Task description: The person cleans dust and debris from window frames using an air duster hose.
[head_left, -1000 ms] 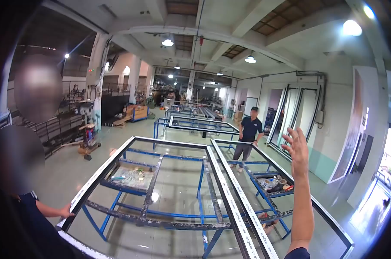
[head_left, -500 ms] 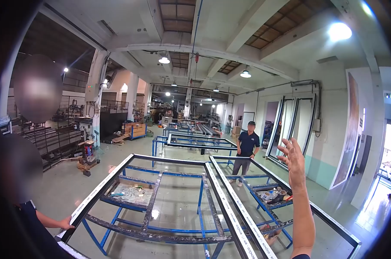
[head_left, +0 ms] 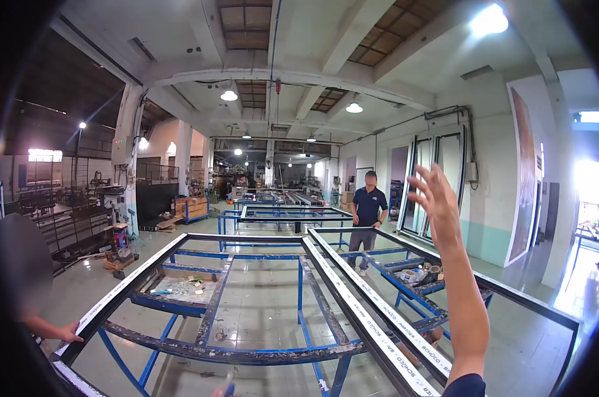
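Note:
My right hand (head_left: 437,205) is raised on the right, fingers spread and holding nothing. In the view it overlaps the wall and the glazed frames behind. Below it, a large black window frame (head_left: 395,321) with white printed protective film runs away from me. A second such frame (head_left: 135,274) lies to its left, the two long sides close together. Both rest on blue metal trestles (head_left: 299,291). At the bottom edge, a small blurred part of my left hand (head_left: 218,392) shows beside a slim bluish object (head_left: 230,384); I cannot tell whether it grips it.
At the left, another person's hand (head_left: 69,332) rests on the left frame's corner. A person in a dark shirt (head_left: 369,208) stands beyond the right frame. Trestle trays (head_left: 173,306) hold small parts and tools. Further frames (head_left: 296,220) lie on trestles behind.
My view has turned slightly right. My right hand remains raised with fingers apart. The blurred left hand and slim bluish object have come into view at the bottom.

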### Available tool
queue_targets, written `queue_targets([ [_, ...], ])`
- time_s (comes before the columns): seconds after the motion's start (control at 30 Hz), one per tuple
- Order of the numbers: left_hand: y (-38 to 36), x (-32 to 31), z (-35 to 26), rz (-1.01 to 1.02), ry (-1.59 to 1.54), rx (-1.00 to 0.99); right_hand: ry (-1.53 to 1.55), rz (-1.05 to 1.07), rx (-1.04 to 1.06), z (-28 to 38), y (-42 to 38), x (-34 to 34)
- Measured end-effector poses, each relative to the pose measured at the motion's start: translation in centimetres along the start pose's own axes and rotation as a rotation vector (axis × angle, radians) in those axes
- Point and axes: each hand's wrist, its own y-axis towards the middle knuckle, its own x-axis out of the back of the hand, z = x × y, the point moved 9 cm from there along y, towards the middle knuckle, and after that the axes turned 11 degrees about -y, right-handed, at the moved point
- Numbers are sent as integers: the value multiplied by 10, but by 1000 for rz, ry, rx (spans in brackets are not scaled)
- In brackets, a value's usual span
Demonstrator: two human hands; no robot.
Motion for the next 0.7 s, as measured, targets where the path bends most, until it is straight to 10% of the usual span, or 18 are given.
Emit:
queue_targets([
  [0.07,26,4,10,21,114,-279,54,-41,40,0,8,-3],
  [0.43,5,12,4,-29,-232,58,96,-54,76,11,37,-31],
  [0.5,78,16,-91,114,55,-155,147,-58,40,20,90,-37],
  [0.57,179,37,-209,11,-659,-236,221,-60,-64,58,193,-38],
  [0.63,232,45,-461,51,199,-647,264,-77,-36,152,320,-38],
  [0.7,252,68,-637,-111,52,-689,286,-30,-107,210,478,-58],
])
